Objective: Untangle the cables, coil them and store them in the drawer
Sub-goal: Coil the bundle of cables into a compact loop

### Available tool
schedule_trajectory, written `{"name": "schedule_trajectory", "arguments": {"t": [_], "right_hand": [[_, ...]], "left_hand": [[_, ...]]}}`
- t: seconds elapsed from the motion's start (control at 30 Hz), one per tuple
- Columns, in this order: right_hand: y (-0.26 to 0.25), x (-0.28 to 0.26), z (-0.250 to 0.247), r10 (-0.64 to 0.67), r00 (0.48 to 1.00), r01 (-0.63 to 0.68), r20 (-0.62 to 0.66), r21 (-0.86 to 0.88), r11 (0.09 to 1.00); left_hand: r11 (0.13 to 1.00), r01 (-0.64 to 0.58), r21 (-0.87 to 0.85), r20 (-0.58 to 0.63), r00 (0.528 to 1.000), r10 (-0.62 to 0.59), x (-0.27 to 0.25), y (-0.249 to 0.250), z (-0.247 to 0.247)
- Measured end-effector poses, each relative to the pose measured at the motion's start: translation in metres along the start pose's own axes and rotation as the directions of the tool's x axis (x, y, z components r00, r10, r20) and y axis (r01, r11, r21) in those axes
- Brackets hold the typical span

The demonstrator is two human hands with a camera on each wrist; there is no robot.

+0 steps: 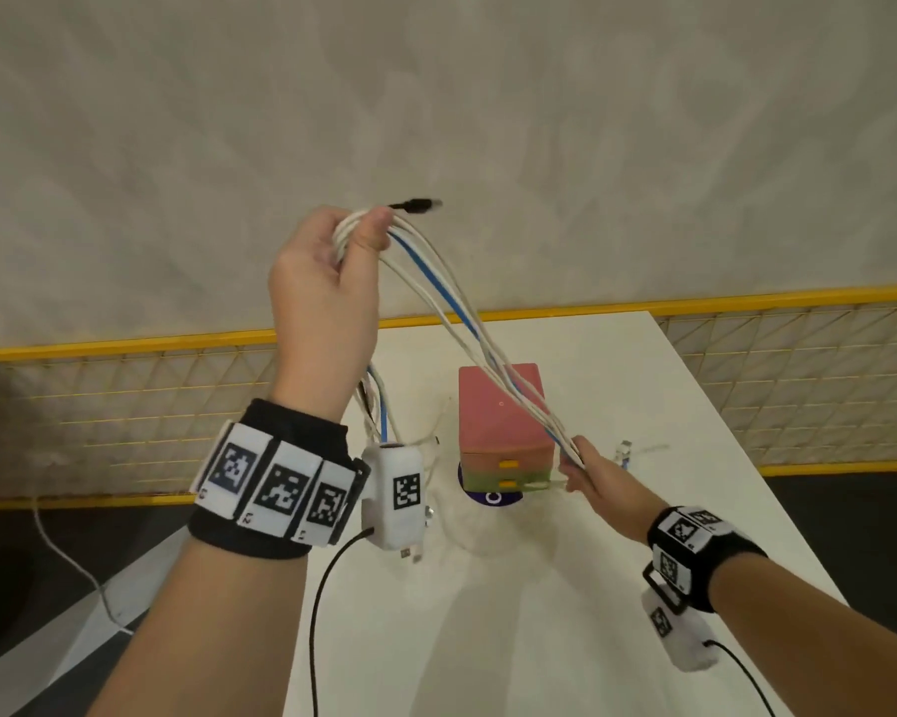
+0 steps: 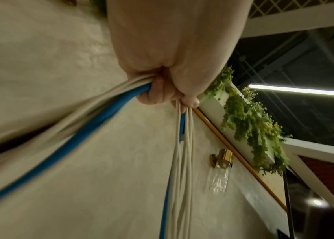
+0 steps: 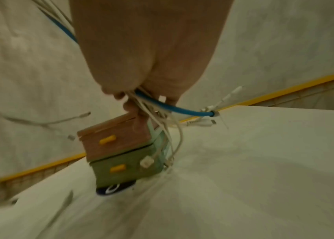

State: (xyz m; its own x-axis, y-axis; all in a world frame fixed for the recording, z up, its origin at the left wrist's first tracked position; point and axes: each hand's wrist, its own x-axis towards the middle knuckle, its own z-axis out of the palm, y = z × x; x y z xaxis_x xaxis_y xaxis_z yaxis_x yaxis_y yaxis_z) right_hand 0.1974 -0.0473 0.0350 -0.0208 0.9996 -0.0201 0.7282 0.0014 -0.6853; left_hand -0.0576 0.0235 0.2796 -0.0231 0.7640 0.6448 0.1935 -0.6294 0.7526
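A bundle of cables (image 1: 451, 297), several white and one blue, stretches through the air between my hands. My left hand (image 1: 342, 251) is raised high and grips one end of the bundle (image 2: 121, 97); a black plug (image 1: 417, 204) sticks out past its thumb. My right hand (image 1: 583, 470) is low, just right of the drawer box, and pinches the other end (image 3: 147, 98); loose plug ends (image 3: 209, 122) dangle below it. The small drawer box (image 1: 505, 432) stands on the white table (image 1: 643, 509), with a pink drawer (image 3: 110, 140) above a green one (image 3: 125, 168), both closed, each with a yellow handle.
More cable ends (image 1: 379, 411) hang below my left wrist down to the table. The drawer box sits on a dark blue round sticker (image 1: 487, 496). A yellow mesh fence (image 1: 798, 385) runs behind the table. The table's left edge falls off to dark floor (image 1: 47, 587).
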Motion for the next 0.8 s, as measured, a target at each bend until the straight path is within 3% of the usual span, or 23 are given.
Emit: {"name": "schedule_trajectory", "arguments": {"t": [0.07, 0.13, 0.2, 0.23, 0.3, 0.4, 0.53, 0.57, 0.67, 0.8], "right_hand": [[0.008, 0.007, -0.005, 0.047, 0.998, -0.046, 0.03, -0.022, 0.999], [0.013, 0.014, -0.012, 0.153, 0.987, -0.14, 0.039, -0.238, 0.961], [0.02, 0.017, -0.019, 0.289, 0.957, -0.235, 0.014, -0.548, 0.803], [0.021, 0.018, -0.023, 0.345, 0.938, -0.274, 0.002, -0.602, 0.75], [0.023, 0.022, -0.029, 0.389, 0.921, -0.356, -0.039, -0.49, 0.795], [0.027, 0.026, -0.034, 0.345, 0.912, -0.392, -0.221, -0.222, 0.893], [0.013, 0.023, -0.04, 0.337, 0.941, -0.334, 0.01, -0.12, 0.935], [0.006, 0.024, -0.044, 0.313, 0.95, -0.308, 0.018, -0.132, 0.942], [-0.031, 0.026, -0.057, 0.155, 0.978, -0.169, -0.139, -0.098, 0.981], [-0.099, 0.02, -0.071, -0.026, 0.934, 0.11, -0.355, 0.218, 0.97]], "left_hand": [[1.0, 0.007, -0.014, 0.032, 0.999, -0.006, -0.004, 0.0, 0.006], [1.0, 0.012, -0.015, 0.04, 0.999, -0.011, -0.007, -0.001, 0.012], [1.0, 0.013, -0.016, 0.025, 1.0, -0.013, -0.009, 0.0, 0.014], [1.0, 0.013, -0.022, 0.014, 1.0, -0.012, -0.009, 0.001, 0.014], [0.999, 0.015, -0.033, -0.01, 1.0, -0.016, -0.007, 0.001, 0.012], [0.997, 0.043, -0.061, -0.018, 0.999, -0.044, -0.004, -0.002, 0.007], [0.999, 0.036, -0.022, 0.132, 0.991, -0.033, -0.016, -0.009, 0.016], [0.999, 0.048, -0.016, 0.186, 0.982, -0.044, -0.021, -0.012, 0.021], [0.997, 0.079, -0.016, 0.33, 0.942, -0.07, -0.033, -0.026, 0.035], [0.992, 0.057, 0.108, 0.499, 0.86, -0.104, -0.046, -0.034, 0.045]]}}
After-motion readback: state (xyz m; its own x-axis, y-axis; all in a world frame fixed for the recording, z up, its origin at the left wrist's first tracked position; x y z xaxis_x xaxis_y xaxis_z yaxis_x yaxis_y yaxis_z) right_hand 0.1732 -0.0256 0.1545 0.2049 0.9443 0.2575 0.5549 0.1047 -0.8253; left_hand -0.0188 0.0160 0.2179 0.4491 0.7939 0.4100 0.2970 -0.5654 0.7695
